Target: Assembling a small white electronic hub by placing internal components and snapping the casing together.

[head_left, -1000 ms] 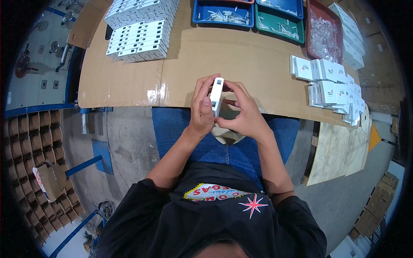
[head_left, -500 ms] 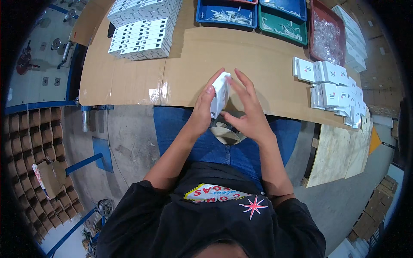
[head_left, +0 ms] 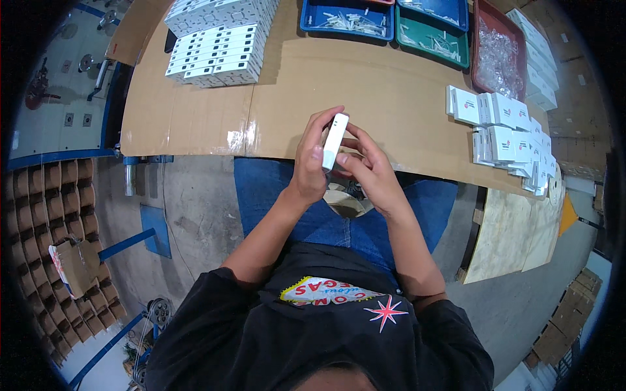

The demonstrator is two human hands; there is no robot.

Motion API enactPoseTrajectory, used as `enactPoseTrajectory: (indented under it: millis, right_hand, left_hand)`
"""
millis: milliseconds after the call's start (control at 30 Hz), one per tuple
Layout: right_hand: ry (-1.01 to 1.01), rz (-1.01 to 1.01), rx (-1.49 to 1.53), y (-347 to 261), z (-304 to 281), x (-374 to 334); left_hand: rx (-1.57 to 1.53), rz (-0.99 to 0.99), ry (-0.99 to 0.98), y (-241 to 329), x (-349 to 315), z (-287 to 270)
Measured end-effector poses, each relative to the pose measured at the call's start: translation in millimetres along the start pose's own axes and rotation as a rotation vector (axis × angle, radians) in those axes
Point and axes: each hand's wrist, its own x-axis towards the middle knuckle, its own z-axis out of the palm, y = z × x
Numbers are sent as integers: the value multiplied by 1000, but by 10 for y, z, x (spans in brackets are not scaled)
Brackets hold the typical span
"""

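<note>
Box (head_left: 335, 141), white and slim, is in both hands just above the table's near edge, narrow side up, long axis slightly off straight-ahead, far end leaning right.

Big to small:
- Table (head_left: 195, 124): cardboard top, spans the upper half of the view, taped seam left of the hands.
- Divider rack (head_left: 45, 215): brown cells, far left, below table level. Carton (head_left: 79, 268) on it.
- Plywood (head_left: 502, 228): below the table's right end.
- Stack (head_left: 222, 52): many white boxes, patterned sides, dark squares on the ends, table far left.
- Pile (head_left: 502, 140): flat white packs, overlapping, right end of table.
- Red tray (head_left: 476, 49): behind the pile, full of clear plastic bits (head_left: 499, 58).
- Blue tray (head_left: 313, 21) and green tray (head_left: 430, 56): side by side at the back, slim white pieces (head_left: 355, 24) in the blue one, similar in the green.
- Left hand (head_left: 308, 173): clamped on the box, thumb on the near left side, fingers along the far left.
- Right hand (head_left: 378, 186): thumb tip at the box's right edge, fingers curled behind it. Can't tell if it's gripping or only steadying.
- Box top: two small dark marks near the far end.
</note>
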Motion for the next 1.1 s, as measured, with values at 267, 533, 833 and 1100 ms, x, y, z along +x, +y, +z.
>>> enactPoseTrajectory:
  millis: [267, 533, 833, 1100]
  right_hand:
    - [101, 20, 111, -126, 37, -10]
    - [141, 34, 101, -151, -57, 3]
    - [33, 23, -197, -308, -197, -19]
    - [81, 69, -219, -372, -85, -25]
  left_hand:
    - [228, 183, -83, 3, 23, -9]
    - [332, 287, -50, -34, -20, -21]
    - [397, 337, -185, -95, -58, -81]
    - [423, 320, -149, -151, -78, -42]
